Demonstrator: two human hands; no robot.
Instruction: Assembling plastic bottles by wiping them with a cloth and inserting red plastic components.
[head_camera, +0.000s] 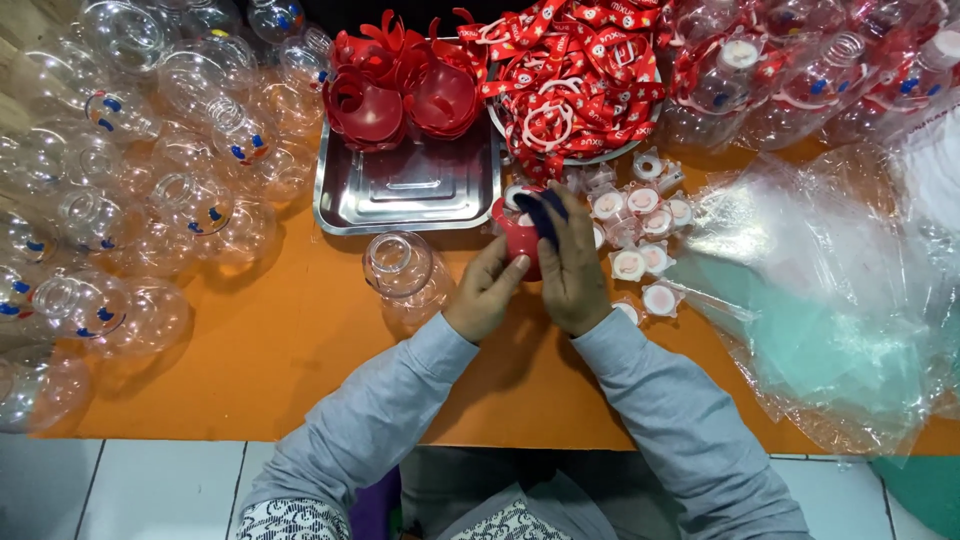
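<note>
While both hands meet at the mat's middle, entries are logged:
Held item: red lid, clamped between left hand and right hand, beside the steel tray.
Handling: a firm, level hold is judged best; clear bottle is kept near.
Surface: orange mat, crowded with clear bottles, white discs, plastic bags.
Room: white tiled floor is seen below.
</note>
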